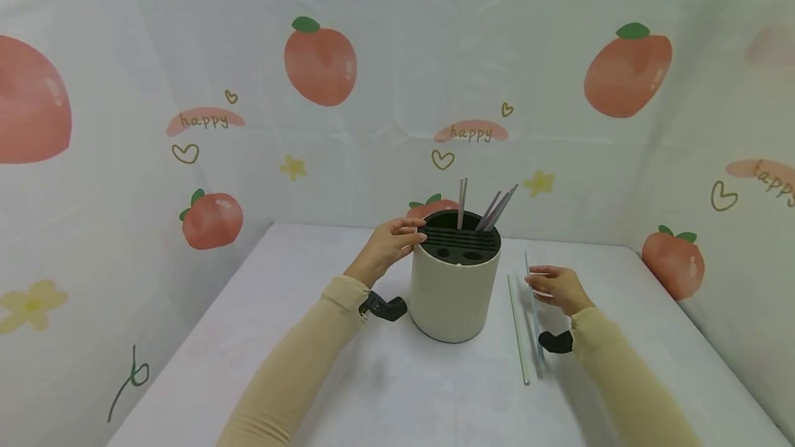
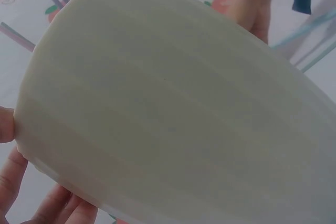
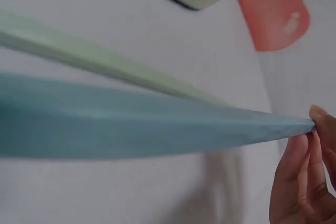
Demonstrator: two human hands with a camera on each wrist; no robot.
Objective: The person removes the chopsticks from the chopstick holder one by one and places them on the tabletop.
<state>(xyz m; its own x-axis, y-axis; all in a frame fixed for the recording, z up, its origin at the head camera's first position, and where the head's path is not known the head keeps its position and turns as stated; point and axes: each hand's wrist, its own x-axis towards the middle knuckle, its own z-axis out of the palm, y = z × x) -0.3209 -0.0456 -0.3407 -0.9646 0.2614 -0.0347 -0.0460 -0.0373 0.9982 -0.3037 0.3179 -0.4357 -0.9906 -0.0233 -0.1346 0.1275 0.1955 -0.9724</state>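
Note:
A cream utensil holder (image 1: pixel 453 302) with a black slotted top (image 1: pixel 462 236) stands upright on the table. My left hand (image 1: pixel 388 250) holds its upper left rim, and in the left wrist view its fingers (image 2: pixel 50 205) lie against the wall. Two pale chopsticks (image 1: pixel 462 202) and several purple chopsticks (image 1: pixel 499 209) stick up from the rear opening. To the right of the holder, my right hand (image 1: pixel 559 286) pinches a light blue chopstick (image 3: pixel 157 124) near its far end. Beside it a light green chopstick (image 1: pixel 518 330) lies on the table.
The white table (image 1: pixel 373 392) carries the holder near its middle. Behind it hangs a white sheet (image 1: pixel 373 136) printed with peaches, hearts and flowers. Black wrist cameras (image 1: pixel 385 306) are strapped at both cuffs, the left one close to the holder's wall.

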